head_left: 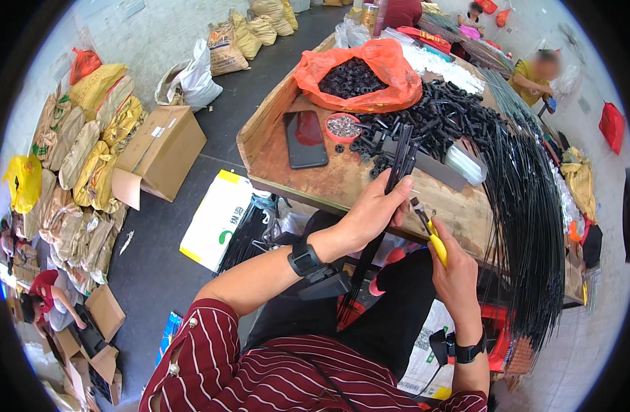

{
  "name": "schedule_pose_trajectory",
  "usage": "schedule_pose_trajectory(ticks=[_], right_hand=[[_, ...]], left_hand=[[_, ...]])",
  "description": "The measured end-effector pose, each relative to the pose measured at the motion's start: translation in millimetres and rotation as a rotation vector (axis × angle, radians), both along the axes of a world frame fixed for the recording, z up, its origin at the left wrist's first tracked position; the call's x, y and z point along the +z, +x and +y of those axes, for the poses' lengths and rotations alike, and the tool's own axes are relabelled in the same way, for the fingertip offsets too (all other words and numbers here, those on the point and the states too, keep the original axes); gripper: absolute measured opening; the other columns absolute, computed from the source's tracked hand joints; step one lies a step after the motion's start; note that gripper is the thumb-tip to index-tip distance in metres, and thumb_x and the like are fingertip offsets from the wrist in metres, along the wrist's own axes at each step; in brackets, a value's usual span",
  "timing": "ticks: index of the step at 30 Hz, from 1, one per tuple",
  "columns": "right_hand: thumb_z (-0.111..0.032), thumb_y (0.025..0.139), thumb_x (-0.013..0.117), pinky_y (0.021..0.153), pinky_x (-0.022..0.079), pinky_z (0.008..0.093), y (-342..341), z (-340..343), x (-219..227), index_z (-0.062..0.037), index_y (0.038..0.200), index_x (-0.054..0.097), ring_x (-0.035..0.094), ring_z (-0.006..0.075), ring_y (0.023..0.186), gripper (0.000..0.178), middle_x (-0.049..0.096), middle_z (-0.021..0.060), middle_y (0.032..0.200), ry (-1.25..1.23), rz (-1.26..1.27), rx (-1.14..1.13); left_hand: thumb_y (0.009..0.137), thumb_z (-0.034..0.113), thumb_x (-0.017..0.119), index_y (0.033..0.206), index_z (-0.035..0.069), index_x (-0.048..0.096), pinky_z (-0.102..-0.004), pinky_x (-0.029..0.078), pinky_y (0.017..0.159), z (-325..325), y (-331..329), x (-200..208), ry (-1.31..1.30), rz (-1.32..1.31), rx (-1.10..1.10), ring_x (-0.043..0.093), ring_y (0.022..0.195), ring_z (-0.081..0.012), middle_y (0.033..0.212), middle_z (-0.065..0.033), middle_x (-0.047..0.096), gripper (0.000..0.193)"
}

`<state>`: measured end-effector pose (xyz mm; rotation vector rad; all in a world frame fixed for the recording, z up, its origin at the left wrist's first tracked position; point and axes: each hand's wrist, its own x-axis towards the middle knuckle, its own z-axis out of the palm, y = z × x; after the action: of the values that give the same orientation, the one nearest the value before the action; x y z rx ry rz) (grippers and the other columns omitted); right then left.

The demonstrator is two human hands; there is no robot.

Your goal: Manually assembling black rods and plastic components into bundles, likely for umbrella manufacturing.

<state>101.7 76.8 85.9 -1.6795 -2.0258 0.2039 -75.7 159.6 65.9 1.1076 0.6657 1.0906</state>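
Note:
My left hand (371, 211) is closed around a bundle of thin black rods (401, 159). Their thicker ends stick up above my fist, and the thin lengths hang down between my knees. In my right hand (456, 269) is a pair of pliers with yellow handles (437, 247); the metal jaws point up toward the bundle, close beside my left fingers. On the wooden table (274, 152) before me lie a heap of short black tubular parts (439, 113) and a small red bowl of tiny metal pieces (343, 126).
An orange plastic bag (397, 69) of small black parts and a phone (305, 140) rest on the table. Long black rods (528, 226) drape over its right edge. A cardboard box (160, 151) and stuffed sacks (81, 151) stand left. Other people work at lower left and upper right.

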Motion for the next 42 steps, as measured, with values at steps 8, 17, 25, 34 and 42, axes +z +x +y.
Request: schedule_pose_trajectory(ticks=[8, 17, 25, 34, 42], right_hand=[[0.000, 0.078, 0.060, 0.079, 0.049, 0.0388, 0.4, 5.0, -6.7, -0.0110, 0.132, 0.046, 0.059, 0.0332, 0.097, 0.057, 0.058, 0.0164, 0.114, 0.133, -0.164, 0.028], [-0.001, 0.078, 0.060, 0.078, 0.049, 0.0385, -0.6, 7.1, -7.1, -0.0132, 0.134, 0.044, 0.057, 0.0335, 0.099, 0.059, 0.057, 0.0180, 0.110, 0.234, -0.328, 0.003], [-0.010, 0.083, 0.062, 0.061, 0.048, 0.0272, 8.0, 7.6, 24.7, -0.0055, 0.119, 0.051, 0.061, 0.0201, 0.073, 0.038, 0.061, 0.0091, 0.084, -0.335, 0.136, 0.067], [-0.006, 0.067, 0.071, 0.053, 0.047, 0.0300, 0.5, 3.3, 39.1, -0.0003, 0.114, 0.050, 0.059, 0.0181, 0.056, 0.051, 0.060, 0.0105, 0.086, 0.069, -0.032, 0.160], [-0.011, 0.079, 0.067, 0.054, 0.051, 0.0310, -3.3, 3.0, 42.5, 0.0022, 0.119, 0.045, 0.064, 0.0198, 0.062, 0.048, 0.063, 0.0174, 0.088, -0.870, 0.943, 0.108]], left_hand=[[0.096, 0.037, 0.046, 0.094, 0.007, 0.044, -0.0221, 0.042, 0.054, -1.0, 1.0, 1.2, 0.015, -0.022, 0.021, 0.047, 0.059, -0.0066, 0.070, 0.0000, 0.048, 0.030], [0.096, 0.037, 0.047, 0.098, 0.006, 0.045, -0.0224, 0.042, 0.055, 0.6, 2.7, 1.2, 0.024, -0.004, 0.031, 0.047, 0.060, -0.0066, 0.069, -0.0001, 0.048, 0.031], [0.095, 0.040, 0.047, 0.106, 0.005, 0.051, -0.0225, 0.039, 0.059, 2.6, -8.7, 4.2, -0.035, 0.000, -0.152, 0.045, 0.065, -0.0071, 0.077, 0.0000, 0.047, 0.037], [0.096, 0.041, 0.046, 0.101, 0.006, 0.056, -0.0215, 0.036, 0.057, 8.9, -13.4, -2.9, -0.049, -0.066, -0.194, 0.043, 0.062, -0.0063, 0.078, 0.0016, 0.049, 0.037], [0.095, 0.045, 0.045, 0.099, 0.007, 0.056, -0.0214, 0.034, 0.054, 8.5, -22.4, -0.9, -0.101, -0.097, -0.277, 0.043, 0.060, -0.0067, 0.075, 0.0011, 0.050, 0.040]])
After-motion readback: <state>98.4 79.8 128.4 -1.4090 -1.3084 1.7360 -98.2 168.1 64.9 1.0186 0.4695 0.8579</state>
